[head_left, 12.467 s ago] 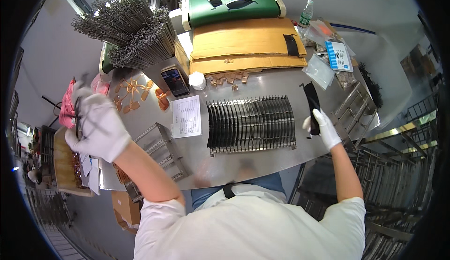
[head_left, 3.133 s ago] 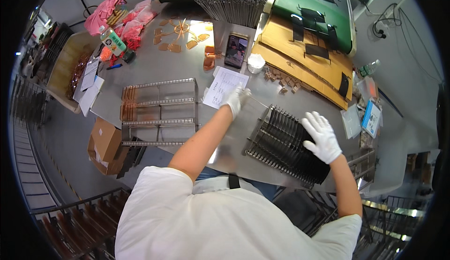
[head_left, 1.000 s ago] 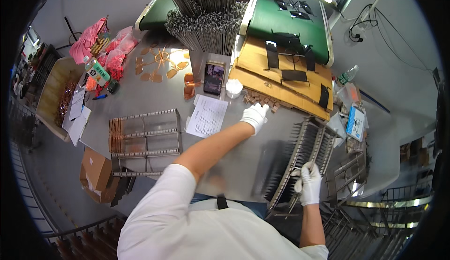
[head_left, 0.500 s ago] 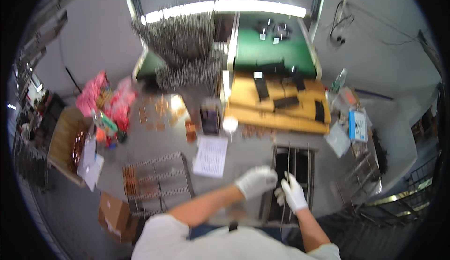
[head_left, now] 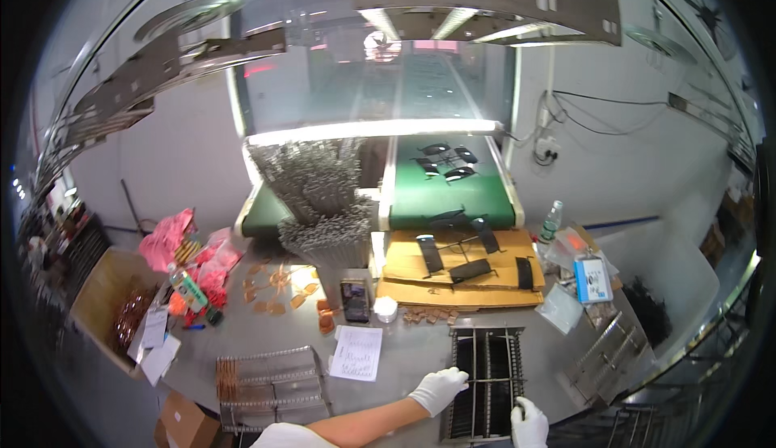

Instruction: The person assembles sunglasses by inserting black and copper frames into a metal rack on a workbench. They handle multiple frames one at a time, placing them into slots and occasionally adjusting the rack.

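Observation:
Both my hands wear white gloves. My left hand (head_left: 440, 390) is at the left side of a metal rack (head_left: 487, 331) near the front of the table, its fingertips closed at the end of a thin metal rod (head_left: 493, 381) lying across the rack. Dark flat pieces (head_left: 464, 403) fill the rack between its rails. Beside the rack's lower right rail is my right hand (head_left: 529, 425), its fingers curled in; what they hold, if anything, is hidden.
A second wire rack (head_left: 271, 383) with copper-coloured pieces stands left, below a written sheet (head_left: 356, 353). Behind are a phone (head_left: 355, 301), a bundle of thin metal rods (head_left: 323, 230), cardboard (head_left: 404, 266) bearing black parts, and a green conveyor (head_left: 444, 197). Another rack (head_left: 602, 359) leans right.
The view has tilted up, so the table appears lower. My right hand has moved from over the rack to its right edge. The rod that stood lengthwise now lies across the rack.

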The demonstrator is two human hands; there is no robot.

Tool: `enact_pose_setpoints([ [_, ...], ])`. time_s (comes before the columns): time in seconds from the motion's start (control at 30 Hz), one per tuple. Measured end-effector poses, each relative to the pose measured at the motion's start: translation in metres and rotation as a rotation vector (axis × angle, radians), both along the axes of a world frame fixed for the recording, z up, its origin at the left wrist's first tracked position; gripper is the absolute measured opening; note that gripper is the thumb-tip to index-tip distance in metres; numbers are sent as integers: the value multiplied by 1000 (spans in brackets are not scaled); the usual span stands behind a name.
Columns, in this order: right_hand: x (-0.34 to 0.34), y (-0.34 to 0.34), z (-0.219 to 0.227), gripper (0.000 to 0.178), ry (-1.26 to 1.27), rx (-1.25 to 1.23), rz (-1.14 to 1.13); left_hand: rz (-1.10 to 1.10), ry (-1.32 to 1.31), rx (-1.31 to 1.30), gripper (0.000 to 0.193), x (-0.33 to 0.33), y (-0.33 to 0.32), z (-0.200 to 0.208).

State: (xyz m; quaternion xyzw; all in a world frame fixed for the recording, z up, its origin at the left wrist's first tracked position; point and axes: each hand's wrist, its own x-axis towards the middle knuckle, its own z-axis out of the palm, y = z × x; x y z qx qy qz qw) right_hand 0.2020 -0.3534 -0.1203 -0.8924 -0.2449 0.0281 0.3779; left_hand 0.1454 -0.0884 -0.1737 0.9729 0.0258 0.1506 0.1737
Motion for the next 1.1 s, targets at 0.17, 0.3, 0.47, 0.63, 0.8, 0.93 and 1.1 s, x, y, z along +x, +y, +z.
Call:
enact_pose_setpoints([
  [0.17,7,-1,-19,37,67,-216,7,-16,-41,-5,21,8,-3,-2],
  [0.3,6,12,-6,32,114,-344,75,78,-52,21,19,6,-1,-6],
  [0.47,4,11,-5,34,38,-356,83,100,-50,0,17,17,-10,-8],
  [0.63,2,15,1,37,24,-374,100,146,27,71,12,40,-10,-16],
  [0.8,2,18,1,35,-31,-349,115,218,-91,156,13,50,-21,-48],
  [0.93,-3,19,0,34,-6,-359,115,204,-266,17,15,26,-15,-45],
  [1.1,29,8,-42,27,14,-213,140,141,-97,31,38,20,-9,-51],
])
